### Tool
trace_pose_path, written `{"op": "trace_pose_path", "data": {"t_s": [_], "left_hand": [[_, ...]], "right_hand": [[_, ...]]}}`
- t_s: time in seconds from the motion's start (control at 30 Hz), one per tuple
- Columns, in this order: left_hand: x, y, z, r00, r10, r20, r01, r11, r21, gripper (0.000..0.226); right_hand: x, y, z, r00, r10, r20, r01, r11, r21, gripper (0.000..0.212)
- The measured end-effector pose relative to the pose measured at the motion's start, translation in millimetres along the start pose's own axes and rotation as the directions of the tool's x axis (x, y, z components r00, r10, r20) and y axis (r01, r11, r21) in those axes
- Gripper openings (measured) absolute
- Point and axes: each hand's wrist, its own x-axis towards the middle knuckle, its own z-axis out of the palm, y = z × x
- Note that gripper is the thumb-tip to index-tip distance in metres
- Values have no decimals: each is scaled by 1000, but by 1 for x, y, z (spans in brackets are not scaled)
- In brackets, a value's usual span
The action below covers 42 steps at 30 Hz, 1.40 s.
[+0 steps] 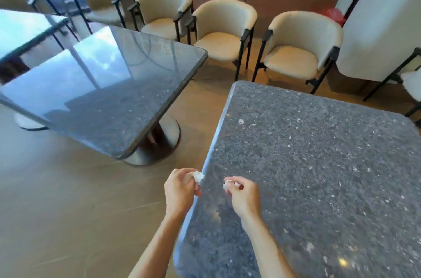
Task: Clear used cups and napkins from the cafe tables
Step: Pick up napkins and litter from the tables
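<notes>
My left hand (180, 189) holds a crumpled white napkin (198, 177) just off the left edge of the near dark stone table (319, 175). My right hand (242, 195) pinches a smaller white napkin scrap (227, 184) above the table's left side. Both hands hang close together, fingers curled round the paper. A small white crumb (241, 121) lies on the table farther back. No cups show on either table.
A second glossy stone table (102, 86) on a round metal base (159, 148) stands to the left, with a floor gap between the tables. Several cream armchairs (223, 34) line the back wall. A white pillar (382, 16) rises at the right, a red object (333, 14) beside it.
</notes>
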Motion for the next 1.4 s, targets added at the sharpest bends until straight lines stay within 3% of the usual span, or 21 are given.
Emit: {"op": "trace_pose_path", "data": {"t_s": [0.2,0.3,0.43,0.6,0.77,0.93,1.1,1.23,1.4], "left_hand": [[-52,-15,-166,955,-69,-288,0,972,-235,37],[-88,-41,-251,909,-146,-390,-11,928,-372,29],[-151,-85,-355,833,-228,-505,-52,875,-481,18],[-225,-121,-463,707,-318,-632,-178,785,-594,29],[-273,-163,-538,513,-460,-725,-231,739,-633,29],[-300,-208,-620,314,-536,-783,-316,719,-619,27],[-298,-242,-727,156,-531,-833,-403,736,-544,20],[-296,-253,-814,71,-481,-874,-381,797,-469,7],[-327,-274,-890,-97,-461,-882,-370,839,-398,13]], "right_hand": [[-115,-36,117,957,-189,222,185,982,36,26],[-183,-42,175,901,-283,329,261,959,111,25],[-273,-38,249,801,-321,505,256,947,196,20],[-370,-34,327,643,-281,712,197,960,201,10],[-442,-22,404,460,-253,851,300,946,120,18],[-513,-6,499,282,-92,955,245,969,21,15],[-582,-15,615,115,-75,991,214,976,49,14],[-644,-30,697,-17,-92,996,173,981,93,19],[-723,-32,769,-220,-34,975,164,984,71,12]]}}
